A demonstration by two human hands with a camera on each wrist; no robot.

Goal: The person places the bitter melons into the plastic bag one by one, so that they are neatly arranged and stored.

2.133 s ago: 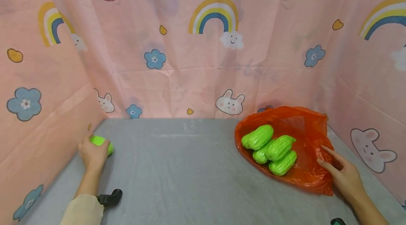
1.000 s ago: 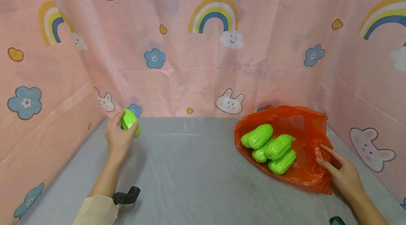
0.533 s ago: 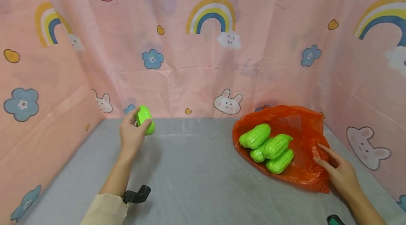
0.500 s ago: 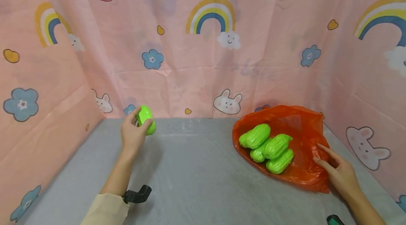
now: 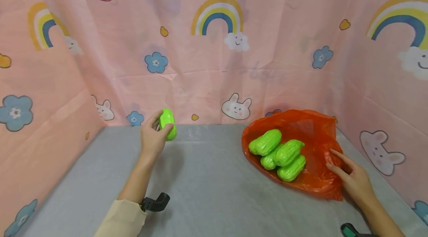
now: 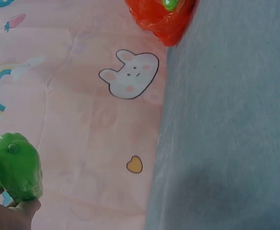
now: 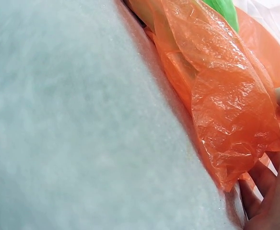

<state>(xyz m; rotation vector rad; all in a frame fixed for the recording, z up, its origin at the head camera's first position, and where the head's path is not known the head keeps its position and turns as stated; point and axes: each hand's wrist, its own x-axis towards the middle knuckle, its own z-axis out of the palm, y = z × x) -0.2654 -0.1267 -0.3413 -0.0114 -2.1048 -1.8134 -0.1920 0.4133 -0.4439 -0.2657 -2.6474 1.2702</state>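
Note:
My left hand [image 5: 155,136] pinches a glossy bright green vegetable [image 5: 168,125], lumpy like a short bitter melon, above the table left of the middle. In the left wrist view this bitter melon [image 6: 16,167] shows its rounded end with a small knob, between thumb and fingers. At the right lies an orange-red plastic bag [image 5: 317,166], its mouth facing left. Several similar bitter melons [image 5: 289,152] are heaped inside that mouth. My right hand [image 5: 357,183] holds the bag's right side; the right wrist view shows fingers [image 7: 262,179] at the edge of the crinkled film.
A grey cloth-covered table [image 5: 214,200] spreads under both hands. Pink printed curtains [image 5: 200,88] close in the back and both sides. Black wrist straps with small devices, one by the left wrist [image 5: 155,203], sit on both arms.
My left hand has lifted the bitter melon from the table's far left and carried it rightward. The right hand stays at the bag. The head view has turned slightly right.

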